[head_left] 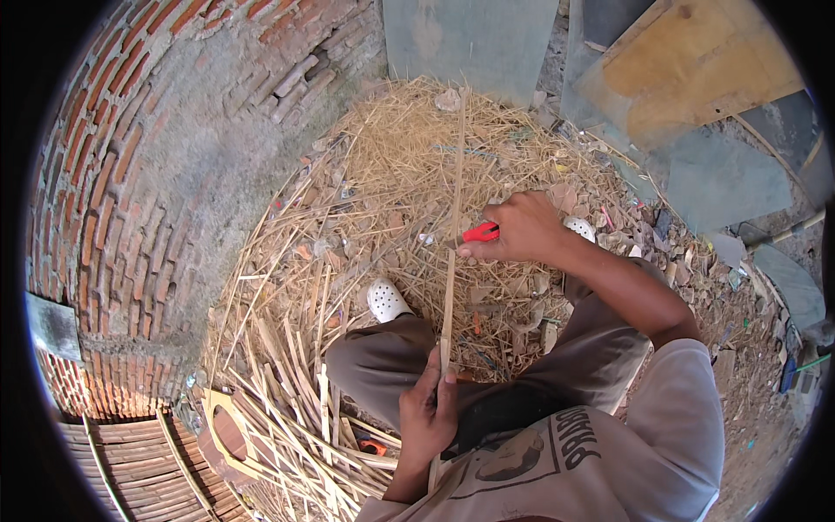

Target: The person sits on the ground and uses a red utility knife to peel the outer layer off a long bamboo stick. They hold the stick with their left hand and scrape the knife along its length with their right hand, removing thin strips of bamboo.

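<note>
A long pale strip [450,296] runs between the person's legs, above the straw [391,143] strewn over the ground. On the strip's near part, the left hand [428,413] has its fingers clamped around it. Just right of the strip, farther along, the right hand [526,228] has its fingers closed on a red-handled tool [481,232], its end at the strip; whether the thumb touches the strip, I cannot tell. Left of the strip's near end lies a pile of thin strips [326,444]; white shoes [386,300] flank the strip.
</note>
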### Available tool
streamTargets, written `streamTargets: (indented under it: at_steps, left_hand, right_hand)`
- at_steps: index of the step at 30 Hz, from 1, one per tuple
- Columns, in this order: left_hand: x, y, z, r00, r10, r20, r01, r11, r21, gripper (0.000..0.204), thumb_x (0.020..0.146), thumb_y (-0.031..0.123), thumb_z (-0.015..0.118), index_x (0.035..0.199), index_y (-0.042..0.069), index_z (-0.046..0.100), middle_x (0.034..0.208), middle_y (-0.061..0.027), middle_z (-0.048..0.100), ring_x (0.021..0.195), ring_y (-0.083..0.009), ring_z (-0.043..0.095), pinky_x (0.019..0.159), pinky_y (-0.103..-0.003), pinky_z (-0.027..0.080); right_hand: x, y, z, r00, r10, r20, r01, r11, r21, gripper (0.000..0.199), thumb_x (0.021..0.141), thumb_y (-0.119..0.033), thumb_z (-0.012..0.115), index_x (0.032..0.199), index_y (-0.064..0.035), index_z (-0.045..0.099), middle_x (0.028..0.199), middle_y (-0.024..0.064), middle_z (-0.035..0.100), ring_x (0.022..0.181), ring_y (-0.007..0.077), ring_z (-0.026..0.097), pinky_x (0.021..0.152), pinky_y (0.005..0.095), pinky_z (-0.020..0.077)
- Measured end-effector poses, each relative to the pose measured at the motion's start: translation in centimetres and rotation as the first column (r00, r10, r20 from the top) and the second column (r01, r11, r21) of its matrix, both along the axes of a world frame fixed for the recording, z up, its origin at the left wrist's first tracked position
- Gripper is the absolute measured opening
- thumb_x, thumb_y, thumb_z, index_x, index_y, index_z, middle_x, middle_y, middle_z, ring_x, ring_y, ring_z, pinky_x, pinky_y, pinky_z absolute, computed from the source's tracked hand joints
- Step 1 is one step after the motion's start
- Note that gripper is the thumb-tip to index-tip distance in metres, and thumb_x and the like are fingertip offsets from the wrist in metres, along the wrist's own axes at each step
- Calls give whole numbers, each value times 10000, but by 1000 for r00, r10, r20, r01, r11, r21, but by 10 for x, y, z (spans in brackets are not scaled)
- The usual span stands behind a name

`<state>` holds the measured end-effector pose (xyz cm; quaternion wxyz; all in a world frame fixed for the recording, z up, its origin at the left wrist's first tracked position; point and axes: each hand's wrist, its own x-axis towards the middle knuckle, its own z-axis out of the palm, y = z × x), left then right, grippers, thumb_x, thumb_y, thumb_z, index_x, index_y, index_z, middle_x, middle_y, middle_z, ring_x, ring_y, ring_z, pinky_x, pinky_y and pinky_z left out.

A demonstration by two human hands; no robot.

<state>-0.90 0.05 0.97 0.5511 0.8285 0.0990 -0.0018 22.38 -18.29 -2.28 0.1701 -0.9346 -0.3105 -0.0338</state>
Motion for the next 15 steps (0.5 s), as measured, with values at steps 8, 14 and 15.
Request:
streamTargets:
  at_steps: [8,14,15]
  left_hand:
    - [-25,0,-1,981,-64,-181,40,991,-131,399,970,92,517,1334,-69,478,776,-2,567,701,-35,464,626,-173,389]
    - [-48,-6,-2,977,-143,-156,91,950,-299,393,979,81,506,1355,-31,480,659,64,429,617,-5,354,540,-165,293]
    - [-50,-7,0,971,-168,-172,99,931,-352,394,979,76,506,1360,-22,479,648,70,422,605,-3,353,534,-165,293]
  right_hand:
    - [83,-41,-12,919,-383,-94,385,923,9,863,744,-855,417,663,-35,673,583,149,618,616,341,653,602,447,511]
    - [133,-87,-20,762,-610,-216,626,780,9,913,771,-858,339,805,-24,708,765,195,676,816,350,673,734,446,503]
    - [142,-109,-28,718,-659,-225,684,727,54,904,776,-851,345,759,-15,691,729,201,663,786,359,667,727,457,497]
